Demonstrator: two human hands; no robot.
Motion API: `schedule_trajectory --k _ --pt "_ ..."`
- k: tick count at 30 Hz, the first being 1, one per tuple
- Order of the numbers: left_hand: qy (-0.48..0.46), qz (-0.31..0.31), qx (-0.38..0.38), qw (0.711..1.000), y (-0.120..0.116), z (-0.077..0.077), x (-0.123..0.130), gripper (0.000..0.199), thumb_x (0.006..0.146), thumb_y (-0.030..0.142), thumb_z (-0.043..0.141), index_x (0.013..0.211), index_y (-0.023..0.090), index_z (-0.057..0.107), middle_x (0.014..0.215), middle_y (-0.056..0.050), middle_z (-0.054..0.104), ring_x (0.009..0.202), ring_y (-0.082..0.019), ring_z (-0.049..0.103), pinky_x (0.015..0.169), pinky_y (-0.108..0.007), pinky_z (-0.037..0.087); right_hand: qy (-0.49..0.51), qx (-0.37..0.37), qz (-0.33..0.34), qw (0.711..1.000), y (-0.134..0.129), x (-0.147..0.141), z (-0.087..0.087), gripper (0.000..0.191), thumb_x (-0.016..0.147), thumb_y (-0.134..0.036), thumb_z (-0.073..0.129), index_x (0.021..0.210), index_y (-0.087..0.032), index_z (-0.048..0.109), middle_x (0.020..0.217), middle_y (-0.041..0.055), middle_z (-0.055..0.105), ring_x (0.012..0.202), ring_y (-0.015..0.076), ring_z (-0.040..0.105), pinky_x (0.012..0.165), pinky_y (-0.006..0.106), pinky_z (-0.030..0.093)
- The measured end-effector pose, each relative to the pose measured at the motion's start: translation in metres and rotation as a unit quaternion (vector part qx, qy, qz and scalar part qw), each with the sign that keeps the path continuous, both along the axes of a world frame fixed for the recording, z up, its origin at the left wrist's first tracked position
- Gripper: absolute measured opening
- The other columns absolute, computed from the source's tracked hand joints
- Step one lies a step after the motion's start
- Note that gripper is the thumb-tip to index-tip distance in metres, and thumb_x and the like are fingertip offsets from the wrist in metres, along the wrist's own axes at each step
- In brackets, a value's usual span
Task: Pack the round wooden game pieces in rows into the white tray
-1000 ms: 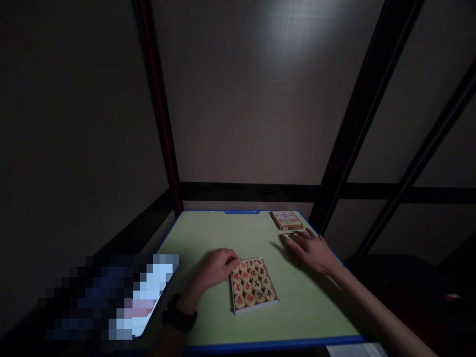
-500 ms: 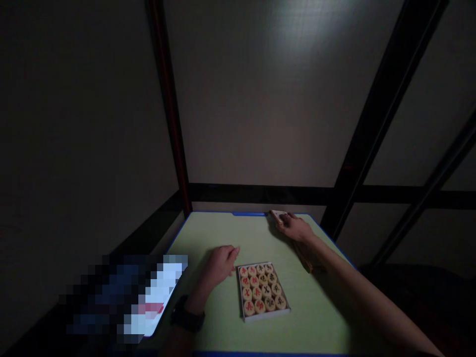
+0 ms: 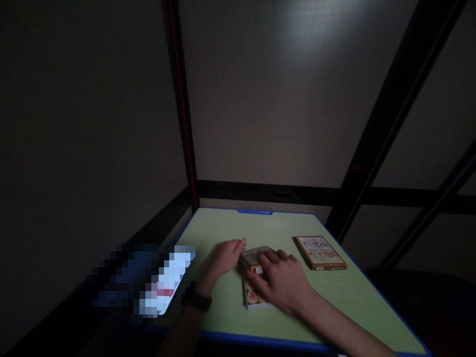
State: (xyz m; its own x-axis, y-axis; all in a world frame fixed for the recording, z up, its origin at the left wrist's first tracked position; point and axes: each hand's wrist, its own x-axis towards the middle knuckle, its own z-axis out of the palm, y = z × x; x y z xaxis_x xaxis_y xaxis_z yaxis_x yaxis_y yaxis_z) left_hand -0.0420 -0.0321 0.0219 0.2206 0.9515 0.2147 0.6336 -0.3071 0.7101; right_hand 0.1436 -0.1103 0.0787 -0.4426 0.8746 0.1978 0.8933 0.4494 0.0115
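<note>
My right hand (image 3: 282, 280) grips a small cardboard box lid (image 3: 253, 257) with an orange-brown edge and a white label. The lid lies over the far part of a shallow white tray (image 3: 256, 307). Round wooden Chinese chess pieces (image 3: 252, 296) sit in that tray; red writing shows on the near one. My fingers and the lid hide most of the others. Beside the far left corner of the lid is my left hand (image 3: 227, 255), fingers closed together. Whether it touches the lid, I cannot tell. A dark watch (image 3: 197, 297) circles my left wrist.
A second printed box lid (image 3: 320, 252) lies flat at the right of the pale green table (image 3: 223, 317), which has a blue rim. On the left a lit screen (image 3: 171, 280) is partly pixelated. Walls with dark beams (image 3: 267, 192) stand behind the table.
My right hand has brought a lid from the table's far edge to over the tray. The other lid, earlier mostly behind my arm, now shows fully. The view has shifted slightly.
</note>
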Motion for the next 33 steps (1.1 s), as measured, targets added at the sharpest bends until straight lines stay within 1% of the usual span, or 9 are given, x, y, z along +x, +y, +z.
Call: schedule_trajectory --k 3,6,11,17,22,25,28,31,33 --pt "0.036 -0.035 -0.024 0.998 -0.001 0.002 0.0 0.047 0.094 0.044 0.04 0.071 0.017 0.069 0.071 -0.004 0.071 0.07 -0.017 0.061 0.066 -0.025 0.043 0.001 0.011 -0.013 1.0 -0.008 -0.002 -0.007 0.055 0.094 -0.066 0.041 0.103 -0.019 0.069 0.102 0.0155 0.071 0.094 0.0328 0.063 0.079 0.042 0.042" --pt "0.067 -0.066 -0.021 0.995 -0.003 0.006 0.0 0.038 0.089 0.036 0.047 0.068 0.015 0.071 0.066 -0.002 0.069 0.065 -0.015 0.056 0.061 -0.024 0.038 0.004 0.024 -0.012 1.0 -0.014 0.001 -0.018 0.054 0.09 -0.068 0.049 0.104 -0.02 0.07 0.105 0.017 0.071 0.095 0.0352 0.062 0.078 0.044 0.042" --pt "0.06 -0.092 -0.036 0.993 -0.005 0.007 0.001 0.03 0.086 0.029 0.051 0.08 0.015 0.077 0.074 -0.003 0.073 0.069 -0.016 0.06 0.062 -0.023 0.04 0.005 0.035 -0.011 0.999 -0.027 0.014 -0.038 0.05 0.091 -0.062 0.053 0.113 -0.02 0.069 0.112 0.0184 0.071 0.091 0.0341 0.064 0.078 0.045 0.043" --pt "0.009 -0.129 -0.096 0.987 -0.003 0.003 -0.004 0.027 0.079 0.036 0.066 0.092 0.015 0.078 0.088 -0.006 0.077 0.08 -0.019 0.066 0.069 -0.025 0.047 0.046 -0.011 -0.033 0.998 -0.02 0.036 -0.033 0.039 0.1 -0.049 0.041 0.112 -0.024 0.067 0.116 0.0125 0.07 0.095 0.0297 0.067 0.079 0.04 0.047" --pt "0.02 -0.23 -0.119 0.966 -0.006 0.006 -0.011 0.06 0.05 0.041 0.089 0.105 0.019 0.076 0.103 -0.005 0.073 0.097 -0.024 0.065 0.085 -0.03 0.05 0.116 -0.101 -0.06 0.986 0.0 0.055 -0.038 0.044 0.1 -0.043 0.04 0.133 -0.019 0.055 0.113 0.0149 0.071 0.096 0.0292 0.07 0.079 0.038 0.051" --pt "0.078 -0.213 -0.072 0.971 -0.015 0.007 -0.012 0.084 0.044 0.048 0.091 0.121 0.022 0.07 0.122 -0.008 0.067 0.115 -0.031 0.059 0.102 -0.038 0.044 0.191 -0.129 -0.052 0.972 0.008 0.061 -0.044 0.048 0.094 -0.039 0.049 0.134 -0.014 0.052 0.113 0.0176 0.071 0.099 0.0301 0.07 0.084 0.039 0.052" --pt "0.118 -0.183 -0.048 0.975 -0.025 0.004 -0.011 0.106 0.041 0.052 0.091 0.137 0.022 0.059 0.137 -0.012 0.059 0.127 -0.035 0.049 0.11 -0.043 0.038 0.311 -0.204 -0.022 0.928 0.013 0.063 -0.042 0.052 0.092 -0.044 0.053 0.133 -0.013 0.052 0.11 0.017 0.073 0.098 0.029 0.071 0.086 0.04 0.053" --pt "0.13 -0.178 -0.043 0.974 -0.032 0.002 -0.01 0.109 0.04 0.053 0.092 0.138 0.021 0.057 0.136 -0.012 0.059 0.126 -0.035 0.049 0.109 -0.043 0.039 0.454 -0.325 0.011 0.83 0.018 0.064 -0.036 0.062 0.084 -0.057 0.064 0.131 -0.016 0.054 0.115 0.0165 0.073 0.104 0.0292 0.07 0.088 0.042 0.055" --pt "0.131 -0.173 -0.04 0.975 -0.034 0.003 -0.01 0.107 0.04 0.053 0.092 0.137 0.023 0.058 0.134 -0.011 0.06 0.124 -0.035 0.051 0.107 -0.042 0.04 0.518 -0.382 0.001 0.765 0.022 0.065 -0.034 0.07 0.075 -0.061 0.073 0.127 -0.017 0.055 0.119 0.0172 0.071 0.107 0.0306 0.069 0.087 0.043 0.057"
